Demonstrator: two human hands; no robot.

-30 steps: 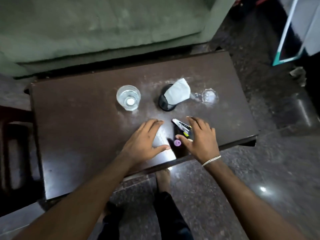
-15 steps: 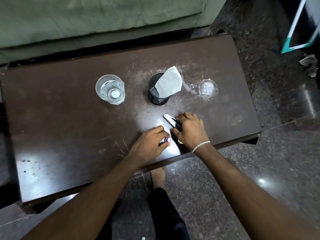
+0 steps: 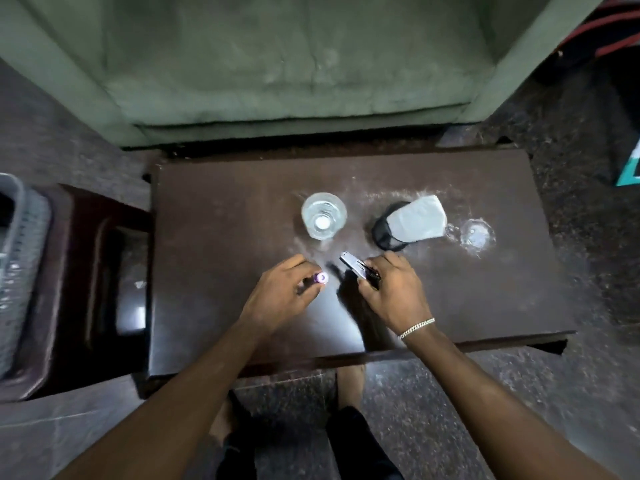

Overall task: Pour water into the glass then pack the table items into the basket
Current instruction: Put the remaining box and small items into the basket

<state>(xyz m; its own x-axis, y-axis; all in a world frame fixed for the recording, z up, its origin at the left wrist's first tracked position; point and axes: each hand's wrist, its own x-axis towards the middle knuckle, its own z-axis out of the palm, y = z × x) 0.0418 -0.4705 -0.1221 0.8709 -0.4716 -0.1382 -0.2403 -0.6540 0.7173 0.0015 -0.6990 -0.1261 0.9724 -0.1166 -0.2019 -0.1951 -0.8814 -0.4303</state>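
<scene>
Nearest, over the table's (image 3: 214, 306) front half: left hand (image 3: 277, 299) closed around a small purple-tipped tube (image 3: 320, 278), tip poking out past the fingers. Just right of it, right hand (image 3: 391, 296) gripping a stapler (image 3: 353, 268), its silver end sticking up and left; bracelet (image 3: 415, 329) on that wrist. Farther back, glass (image 3: 323, 220) of water standing upright, apart from both hands. To its right, black mesh cup (image 3: 384, 233) with a white cloth (image 3: 415, 221) stuffed in, then a clear lid-like piece (image 3: 478, 233). Far left on a stool (image 3: 86, 289): grey basket (image 3: 17, 271), contents hidden. Beyond the table, green sofa (image 3: 294, 57).
</scene>
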